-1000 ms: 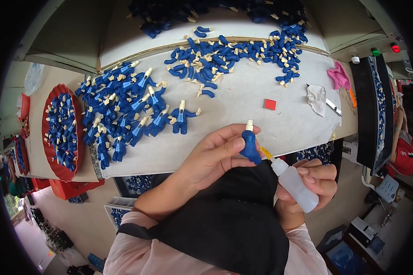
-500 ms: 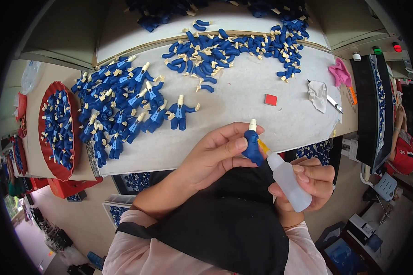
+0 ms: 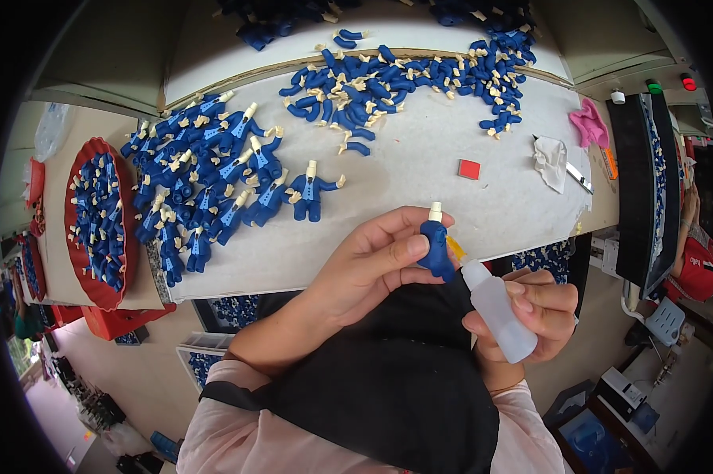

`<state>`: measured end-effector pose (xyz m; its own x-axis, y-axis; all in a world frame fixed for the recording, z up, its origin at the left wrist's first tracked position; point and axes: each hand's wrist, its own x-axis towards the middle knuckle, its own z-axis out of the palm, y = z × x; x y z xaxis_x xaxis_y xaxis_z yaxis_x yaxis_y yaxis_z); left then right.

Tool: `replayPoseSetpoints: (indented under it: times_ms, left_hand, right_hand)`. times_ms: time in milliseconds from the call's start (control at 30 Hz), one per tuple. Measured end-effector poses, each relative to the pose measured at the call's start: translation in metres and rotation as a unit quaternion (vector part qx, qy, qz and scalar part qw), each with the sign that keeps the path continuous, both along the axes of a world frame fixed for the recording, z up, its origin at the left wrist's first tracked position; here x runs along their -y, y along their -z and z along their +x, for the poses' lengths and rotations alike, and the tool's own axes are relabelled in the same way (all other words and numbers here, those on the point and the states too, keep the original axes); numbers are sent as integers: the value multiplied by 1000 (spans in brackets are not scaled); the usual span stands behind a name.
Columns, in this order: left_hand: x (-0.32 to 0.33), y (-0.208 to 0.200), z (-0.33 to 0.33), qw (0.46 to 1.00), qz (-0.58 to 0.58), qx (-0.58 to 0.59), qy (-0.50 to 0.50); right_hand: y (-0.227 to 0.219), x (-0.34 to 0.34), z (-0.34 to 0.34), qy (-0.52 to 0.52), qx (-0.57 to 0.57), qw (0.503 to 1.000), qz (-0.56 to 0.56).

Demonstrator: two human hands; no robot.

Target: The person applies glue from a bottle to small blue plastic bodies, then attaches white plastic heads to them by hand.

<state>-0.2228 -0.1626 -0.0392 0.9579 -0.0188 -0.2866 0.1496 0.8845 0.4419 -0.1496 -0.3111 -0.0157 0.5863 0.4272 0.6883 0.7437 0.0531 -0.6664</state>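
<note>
Between the thumb and fingers of my left hand [image 3: 380,257] is a blue toy figure body [image 3: 435,251] with a cream neck peg pointing up. My right hand [image 3: 538,312] is wrapped round a translucent white squeeze bottle [image 3: 503,320], tilted so its yellowish nozzle [image 3: 456,248] meets the right side of the body. Whether anything flows from the tip cannot be seen. Left of my hands, a finished-looking figure with arms [image 3: 311,192] lies at the edge of a heap of similar blue figures [image 3: 206,174]. Loose blue arms with cream hands [image 3: 356,91] are piled at the back.
A red scalloped basket [image 3: 127,276] of blue parts stands at the left. On the white tabletop [image 3: 420,174] lie a small red block [image 3: 469,169], crumpled white paper [image 3: 549,163], a blade-like tool [image 3: 579,178] and a pink cloth [image 3: 588,124]. Another person in red [image 3: 698,261] is far right.
Both hands keep nearly the same pose. The bottle and its nozzle have shifted very slightly upward against the figure body; the grips are unchanged.
</note>
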Motion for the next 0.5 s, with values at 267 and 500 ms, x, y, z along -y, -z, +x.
replayPoseSetpoints:
  times_ms: [267, 500]
  left_hand:
    - [1, 1, 0, 1000, -12, 13, -7]
    - [0, 0, 0, 1000, -18, 6, -2]
  right_hand:
    - [-1, -3, -1, -7, 5, 1000, -2]
    - [-1, -3, -2, 3, 8, 1000, -1]
